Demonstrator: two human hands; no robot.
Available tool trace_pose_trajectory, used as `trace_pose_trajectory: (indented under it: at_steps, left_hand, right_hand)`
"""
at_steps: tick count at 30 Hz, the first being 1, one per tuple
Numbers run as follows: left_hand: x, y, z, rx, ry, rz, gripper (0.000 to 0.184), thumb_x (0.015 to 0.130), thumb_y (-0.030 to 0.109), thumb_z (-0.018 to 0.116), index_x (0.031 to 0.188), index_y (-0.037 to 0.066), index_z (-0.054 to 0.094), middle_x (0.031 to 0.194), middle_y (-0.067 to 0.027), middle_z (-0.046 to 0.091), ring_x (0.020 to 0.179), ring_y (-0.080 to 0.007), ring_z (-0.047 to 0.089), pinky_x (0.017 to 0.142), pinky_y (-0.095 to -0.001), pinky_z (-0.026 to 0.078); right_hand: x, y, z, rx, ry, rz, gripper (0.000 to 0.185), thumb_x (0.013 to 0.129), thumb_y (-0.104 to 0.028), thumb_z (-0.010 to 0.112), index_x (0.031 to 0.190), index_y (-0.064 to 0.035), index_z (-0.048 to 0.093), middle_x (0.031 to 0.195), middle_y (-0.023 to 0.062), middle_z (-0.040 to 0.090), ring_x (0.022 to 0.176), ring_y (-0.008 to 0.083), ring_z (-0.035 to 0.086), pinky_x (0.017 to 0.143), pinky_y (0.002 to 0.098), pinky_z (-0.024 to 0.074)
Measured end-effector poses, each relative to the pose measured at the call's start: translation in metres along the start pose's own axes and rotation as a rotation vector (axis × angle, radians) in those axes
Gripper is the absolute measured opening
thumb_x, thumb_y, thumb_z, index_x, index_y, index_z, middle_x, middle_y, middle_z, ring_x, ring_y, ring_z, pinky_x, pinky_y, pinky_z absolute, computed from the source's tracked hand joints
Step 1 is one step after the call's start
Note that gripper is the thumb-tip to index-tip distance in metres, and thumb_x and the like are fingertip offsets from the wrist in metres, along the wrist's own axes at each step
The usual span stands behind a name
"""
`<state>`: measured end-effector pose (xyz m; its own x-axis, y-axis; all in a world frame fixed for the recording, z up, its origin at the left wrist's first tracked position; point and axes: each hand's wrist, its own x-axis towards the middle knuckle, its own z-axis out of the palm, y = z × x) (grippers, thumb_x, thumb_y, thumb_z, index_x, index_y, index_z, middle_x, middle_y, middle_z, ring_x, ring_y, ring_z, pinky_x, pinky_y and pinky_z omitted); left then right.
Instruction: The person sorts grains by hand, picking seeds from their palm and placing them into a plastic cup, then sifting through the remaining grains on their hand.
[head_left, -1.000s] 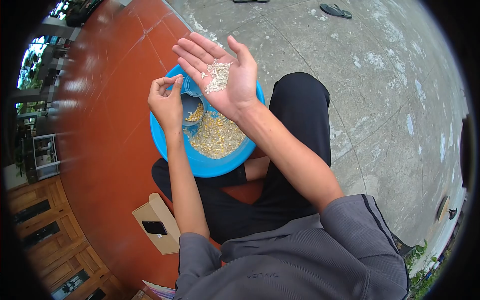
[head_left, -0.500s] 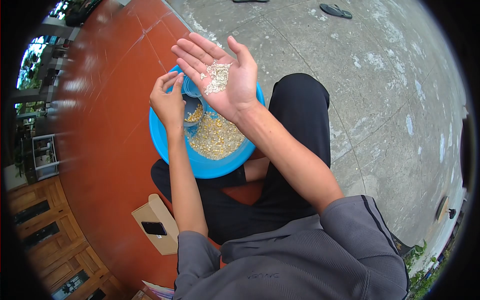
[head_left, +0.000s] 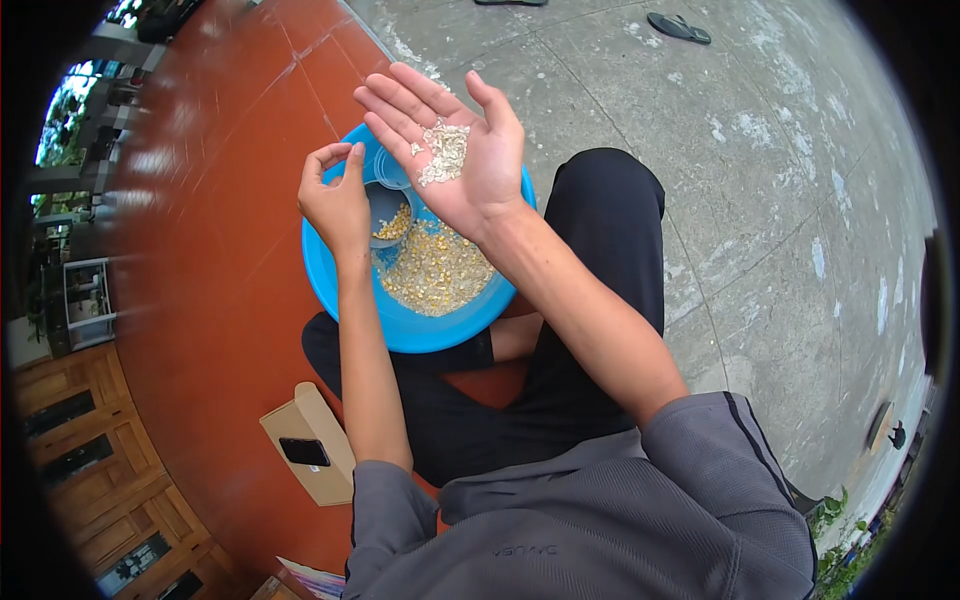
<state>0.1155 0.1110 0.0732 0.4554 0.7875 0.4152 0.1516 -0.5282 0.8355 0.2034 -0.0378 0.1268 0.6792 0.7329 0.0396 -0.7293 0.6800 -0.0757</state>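
Note:
My right hand (head_left: 455, 150) is palm up, its fingers stretched out, with a small heap of pale flakes (head_left: 445, 153) lying on the palm. Left of it, my left hand (head_left: 338, 195) has its thumb and index fingertips brought together in a pinch; anything between them is too small to make out. Both hands are over a blue basin (head_left: 415, 338). Pale and yellow broken grains (head_left: 435, 275) lie in the basin. A round container (head_left: 384, 207) with yellow kernels stands inside it, beside a clear plastic cup (head_left: 391, 172) partly hidden by my right hand.
My folded legs (head_left: 600, 230) are around the near side of the basin. A dark phone (head_left: 304, 452) lies on a cardboard box (head_left: 322, 482) on the red floor (head_left: 225, 280). A sandal (head_left: 679, 28) lies on the grey concrete (head_left: 770, 220) at the upper right.
My left thumb and index fingertips have shifted slightly away from my right fingers. The view has shifted a little. The flakes remain on my right palm.

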Motion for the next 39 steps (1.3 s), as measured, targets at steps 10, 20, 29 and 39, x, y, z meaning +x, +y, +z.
trace_pose_trajectory:
  at_steps: [10, 20, 29, 39]
  left_hand:
    - [-0.019, 0.091, -0.034, 0.098, -0.248, 0.440, 0.017, 0.100, 0.006, 0.083, 0.117, 0.003, 0.081, 0.118, -0.0069, 0.076, 0.094, -0.0142, 0.071, 0.080, -0.0289, 0.055]
    - [-0.033, 0.108, -0.039, 0.420, -0.562, 0.732, 0.041, 0.105, 0.015, 0.061, 0.142, 0.010, 0.079, 0.174, -0.0228, 0.048, 0.167, -0.0438, 0.035, 0.129, -0.0569, 0.032]
    - [-0.051, 0.110, -0.051, 0.371, -0.587, 0.733, 0.041, 0.106, 0.024, 0.061, 0.138, 0.011, 0.082, 0.171, -0.0218, 0.053, 0.165, -0.0451, 0.039, 0.130, -0.0580, 0.031]
    - [-0.058, 0.111, -0.056, 0.343, -0.449, 0.702, 0.027, 0.100, 0.012, 0.072, 0.124, 0.010, 0.085, 0.161, -0.0187, 0.064, 0.155, -0.0421, 0.054, 0.126, -0.0539, 0.041]
  right_hand:
    - [-0.003, 0.006, 0.001, -0.048, -0.116, 0.050, 0.089, 0.116, -0.062, 0.030, 0.168, 0.0098, 0.035, 0.169, 0.0313, 0.046, 0.160, 0.0408, 0.044, 0.134, 0.0504, 0.0376]
    - [-0.007, 0.004, -0.002, -0.093, -0.170, 0.054, 0.092, 0.115, -0.066, 0.025, 0.173, 0.0050, 0.030, 0.177, 0.0249, 0.039, 0.167, 0.0366, 0.035, 0.137, 0.0497, 0.0342]
    - [-0.003, 0.002, -0.006, 0.029, -0.204, 0.026, 0.091, 0.115, -0.064, 0.028, 0.173, 0.0059, 0.027, 0.180, 0.0264, 0.032, 0.167, 0.0383, 0.033, 0.137, 0.0494, 0.0352]
    - [-0.003, 0.002, -0.007, 0.094, -0.196, 0.019, 0.090, 0.116, -0.063, 0.029, 0.172, 0.0074, 0.029, 0.179, 0.0273, 0.033, 0.166, 0.0402, 0.035, 0.137, 0.0497, 0.0353]
